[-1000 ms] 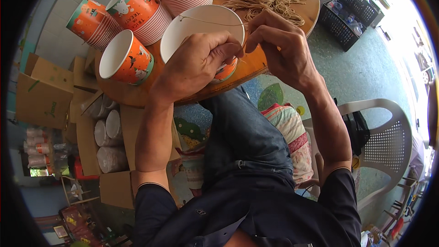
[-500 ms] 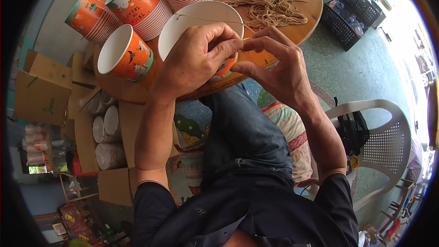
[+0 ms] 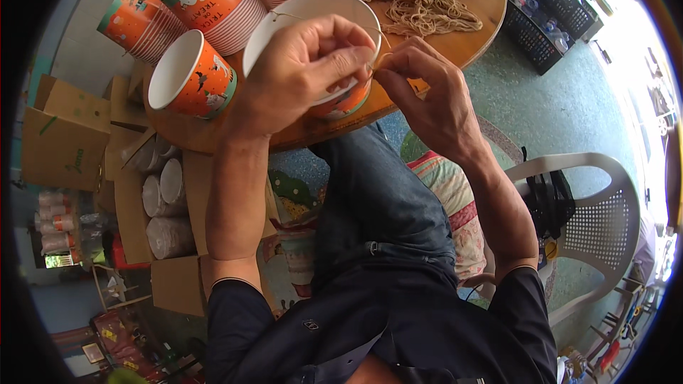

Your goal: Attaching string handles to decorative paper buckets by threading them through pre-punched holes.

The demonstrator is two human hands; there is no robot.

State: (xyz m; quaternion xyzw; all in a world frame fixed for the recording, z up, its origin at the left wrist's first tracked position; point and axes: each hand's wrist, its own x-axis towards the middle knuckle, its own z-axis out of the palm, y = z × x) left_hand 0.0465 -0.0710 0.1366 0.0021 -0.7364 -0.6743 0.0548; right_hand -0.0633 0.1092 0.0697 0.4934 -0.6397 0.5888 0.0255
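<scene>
A large orange paper bucket with a white inside (image 3: 313,6) leans toward me at the table's near edge. A thin tan cord (image 3: 294,16) enters at its left rim and comes out at its right rim. Over the bucket's front, my left hand (image 3: 302,75) is pinched, thumb against forefinger, at the cord's end. Beside the right rim, my right hand (image 3: 430,92) pinches the cord between thumb and fingertips. The two sets of fingertips almost meet. My hands hide much of the bucket's front, and any knot is too small to make out.
On the round wooden table (image 3: 491,1) stand a single orange paper bucket (image 3: 210,85) and several stacks of them (image 3: 228,18) at left. A heap of tan cords (image 3: 434,0) lies behind. Below left is a cardboard box (image 3: 131,206) of wrapped cups; at right, a plastic chair (image 3: 605,213).
My right hand's thumb and fingers have closed together from a wider spread. My left hand has turned slightly, and the view has shifted a little. The bucket stays at the table's edge.
</scene>
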